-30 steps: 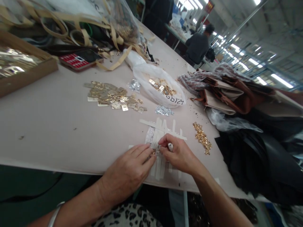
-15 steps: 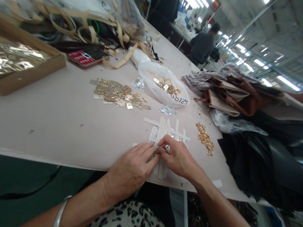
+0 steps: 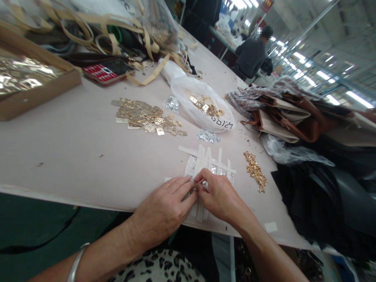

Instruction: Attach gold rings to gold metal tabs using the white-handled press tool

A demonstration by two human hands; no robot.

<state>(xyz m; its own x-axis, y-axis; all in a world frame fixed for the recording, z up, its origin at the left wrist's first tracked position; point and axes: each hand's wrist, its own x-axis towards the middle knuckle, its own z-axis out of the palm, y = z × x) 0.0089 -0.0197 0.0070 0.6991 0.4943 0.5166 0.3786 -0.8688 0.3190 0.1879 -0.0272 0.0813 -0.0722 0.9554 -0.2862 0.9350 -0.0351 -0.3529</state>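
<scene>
My left hand and my right hand meet near the table's front edge, fingertips closed together around something small. A glint of metal shows between them, but its kind is hidden by the fingers. A small white piece sticks out by my right thumb and forefinger. Under and beyond the hands, a patch of clear plastic is taped to the table with pale tape strips. A small heap of silver metal pieces lies just beyond, and small gold fittings lie to the right.
Flat gold plates are heaped at the middle left. A white plastic bag holds more gold parts. At left stand a cardboard box and a red-and-black case. Brown bags and black material crowd the right. A person sits beyond.
Both hands stay at the same spot, with only slight shifts of the right fingers. The view has moved a little; the heaps on the table look unchanged.
</scene>
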